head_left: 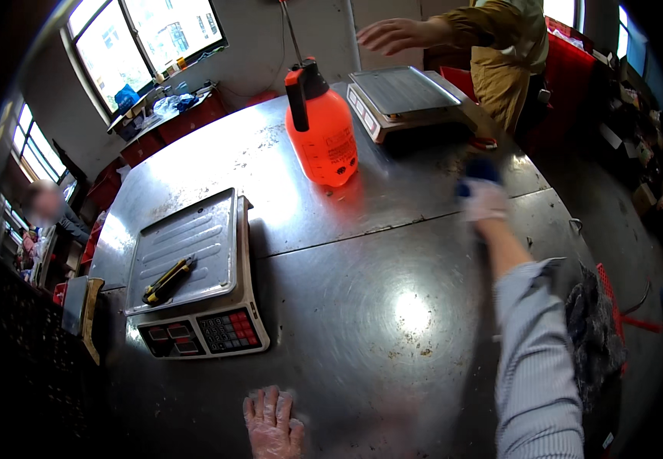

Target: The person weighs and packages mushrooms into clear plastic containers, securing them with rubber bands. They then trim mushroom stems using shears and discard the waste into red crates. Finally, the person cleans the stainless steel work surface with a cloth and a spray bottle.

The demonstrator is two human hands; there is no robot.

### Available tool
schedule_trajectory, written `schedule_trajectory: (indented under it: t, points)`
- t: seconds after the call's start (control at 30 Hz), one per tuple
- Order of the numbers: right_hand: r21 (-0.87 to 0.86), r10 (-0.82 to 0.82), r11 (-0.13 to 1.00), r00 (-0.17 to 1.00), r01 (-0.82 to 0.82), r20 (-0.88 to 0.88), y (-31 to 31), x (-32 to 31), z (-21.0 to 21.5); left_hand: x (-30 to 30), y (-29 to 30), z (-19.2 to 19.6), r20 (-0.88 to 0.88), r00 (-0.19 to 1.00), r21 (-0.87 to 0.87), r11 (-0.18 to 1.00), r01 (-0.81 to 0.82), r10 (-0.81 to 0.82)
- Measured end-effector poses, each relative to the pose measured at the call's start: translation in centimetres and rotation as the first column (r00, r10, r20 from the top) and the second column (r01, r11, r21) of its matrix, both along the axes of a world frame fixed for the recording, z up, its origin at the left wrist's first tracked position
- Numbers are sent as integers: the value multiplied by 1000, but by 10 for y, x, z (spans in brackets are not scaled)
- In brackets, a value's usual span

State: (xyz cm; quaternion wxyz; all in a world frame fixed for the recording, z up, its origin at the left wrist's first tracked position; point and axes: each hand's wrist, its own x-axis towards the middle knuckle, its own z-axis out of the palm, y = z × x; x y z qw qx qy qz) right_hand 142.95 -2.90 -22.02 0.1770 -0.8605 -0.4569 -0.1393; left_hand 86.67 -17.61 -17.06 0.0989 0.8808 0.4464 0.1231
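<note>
My left hand (272, 428), in a thin see-through glove, lies on the metal tabletop (362, 306) at the near edge with its fingers stretched out. Far to the right, my right hand (489, 205) reaches across the table in a pale glove, closed on a dark blue thing (481, 170) pressed to the surface. Motion blurs that thing, so its kind is not clear. Nearest to my left hand stands a counting scale (186, 245) with a keypad at its front. Yellow-and-black pliers (167, 281) rest on its metal tray.
An orange pump sprayer (322, 138) stands upright at the back, beside a second scale (404, 92). Past that scale, another person's hand (400, 34) stretches over the table. Dark crumpled cloth (593, 336) and a red basket (609, 294) sit off the right edge.
</note>
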Motion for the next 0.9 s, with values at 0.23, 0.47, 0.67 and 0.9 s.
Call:
schedule_trajectory:
  t: [0.23, 0.47, 0.67, 0.9]
  points:
    - [301, -250, 937, 944, 178, 217, -100, 114, 35, 8, 7, -4, -6, 991, 91, 986, 137, -137]
    - [-201, 804, 587, 594, -784, 30, 109, -256, 5, 0, 0, 4, 13, 1000, 21, 999, -29, 28]
    - [-382, 408, 817, 901, -432, -147, 180, -274, 41, 1, 5, 5, -7, 999, -95, 995, -41, 41]
    - [-218, -347, 896, 916, 388, 201, 96, 34, -14, -12, 8, -12, 91, 996, -119, 993, -15, 26]
